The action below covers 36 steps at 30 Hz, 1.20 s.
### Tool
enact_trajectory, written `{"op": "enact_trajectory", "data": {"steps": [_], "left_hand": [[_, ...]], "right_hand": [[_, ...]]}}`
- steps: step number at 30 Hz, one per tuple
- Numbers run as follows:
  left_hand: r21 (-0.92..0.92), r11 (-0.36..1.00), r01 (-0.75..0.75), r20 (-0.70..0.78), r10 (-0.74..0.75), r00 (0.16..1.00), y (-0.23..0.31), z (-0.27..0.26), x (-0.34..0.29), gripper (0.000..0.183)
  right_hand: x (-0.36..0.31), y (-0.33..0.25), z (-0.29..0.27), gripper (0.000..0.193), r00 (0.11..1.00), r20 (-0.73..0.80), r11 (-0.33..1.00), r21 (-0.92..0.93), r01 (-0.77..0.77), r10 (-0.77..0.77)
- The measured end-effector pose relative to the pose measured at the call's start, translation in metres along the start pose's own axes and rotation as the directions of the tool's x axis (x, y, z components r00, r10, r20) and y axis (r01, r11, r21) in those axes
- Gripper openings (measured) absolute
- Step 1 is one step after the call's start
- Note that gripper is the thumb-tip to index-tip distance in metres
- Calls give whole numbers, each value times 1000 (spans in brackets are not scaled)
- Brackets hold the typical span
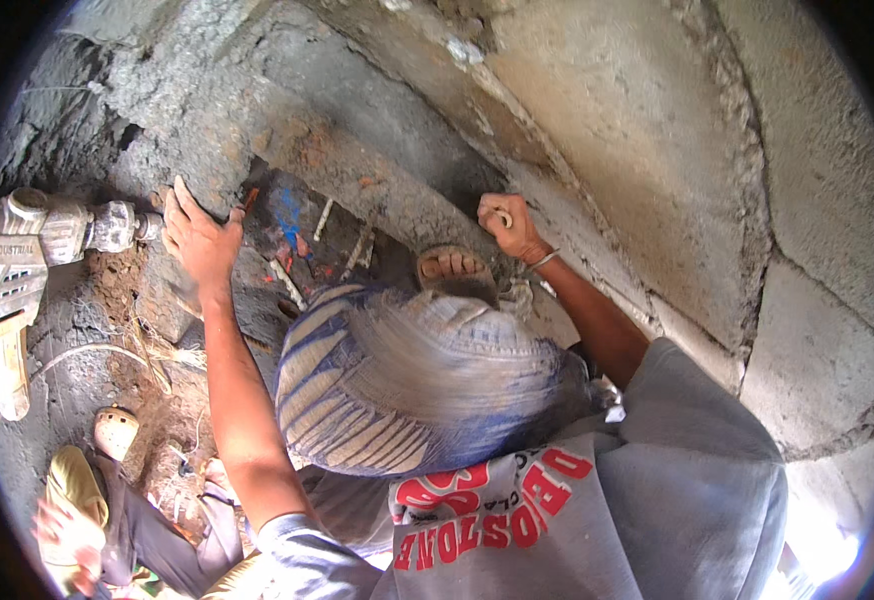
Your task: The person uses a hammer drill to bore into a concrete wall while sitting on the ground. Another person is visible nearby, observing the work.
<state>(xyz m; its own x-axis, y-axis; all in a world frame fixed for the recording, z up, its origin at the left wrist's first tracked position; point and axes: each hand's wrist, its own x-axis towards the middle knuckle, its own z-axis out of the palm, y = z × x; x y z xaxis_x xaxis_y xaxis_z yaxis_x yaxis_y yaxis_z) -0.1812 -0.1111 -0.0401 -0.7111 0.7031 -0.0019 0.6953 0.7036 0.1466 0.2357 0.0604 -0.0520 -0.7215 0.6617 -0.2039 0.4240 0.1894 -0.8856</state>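
My left hand (200,243) lies on a rough grey concrete edge (172,160), fingers stretched out and holding nothing. Beside its thumb an orange-brown strip (250,200) sticks up at the rim of a broken hollow. Over to the right, my right hand (510,228) is closed in a fist near the foot of the concrete wall, a band round its wrist. A small pale round end shows at the fist, but what it belongs to is unclear. In the hollow between the hands are blue scraps (287,215) and pale rods (323,220).
At the left lies a dusty power tool (42,245), its nose close to my left hand. Bare toes in a sandal (455,268) and striped cloth (397,390) fill the middle. Another person's blurred hand (69,540) is at lower left. Concrete slabs (647,130) rise on the right.
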Motion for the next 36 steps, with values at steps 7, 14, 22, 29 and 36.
{"op": "enact_trajectory", "data": {"steps": [7,14,22,29,36], "left_hand": [[30,999,-14,-36,15,999,-9,2,-1,104],[52,998,-32,8,31,999,1,4,-1,105],[73,997,-18,9,18,1000,-8,0,-3,105],[49,999,-6,15,5,1000,-5,3,0,105],[66,998,-12,26,10,1000,-6,2,-4,104]], "right_hand": [[16,-98,-10,31,986,-168,947,318,49,6],[-33,34,-8,31,978,-91,876,466,-126,189],[-15,-61,-29,28,988,-150,913,407,25,40],[64,-77,-6,23,976,-78,920,324,220,-205],[-27,23,-1,21,978,-12,967,150,-206,210]]}}
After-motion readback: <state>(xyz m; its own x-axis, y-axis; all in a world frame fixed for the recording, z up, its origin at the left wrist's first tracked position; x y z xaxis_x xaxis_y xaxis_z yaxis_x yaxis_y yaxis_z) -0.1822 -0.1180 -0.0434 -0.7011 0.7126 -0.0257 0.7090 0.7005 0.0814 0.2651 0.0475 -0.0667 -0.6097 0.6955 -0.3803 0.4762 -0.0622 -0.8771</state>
